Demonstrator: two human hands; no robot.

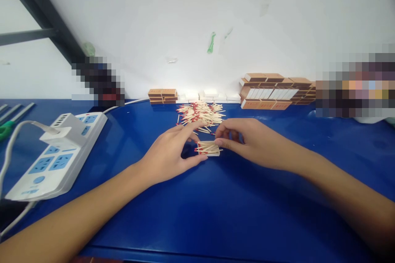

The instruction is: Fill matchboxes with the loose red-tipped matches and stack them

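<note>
A small white matchbox tray (213,154) lies on the blue table, filled with red-tipped matches (206,148) whose heads point left. Some sticks poke out past its ends. My left hand (168,152) curls around the tray's left end, thumb along the near edge and fingers at the far side, with the index finger stretched out above. At the right end, my right hand (247,139) has thumb and index finger closed at the plain match ends; the exact grip is partly hidden. Just behind both hands spreads a loose pile of matches (202,113).
Along the wall stand brown matchboxes (162,96), white trays (210,93) and a larger stack of matchboxes (267,102) on the right. A white power strip (66,160) with a plugged-in charger and cable occupies the table's left side. Blurred-out items sit at both far sides.
</note>
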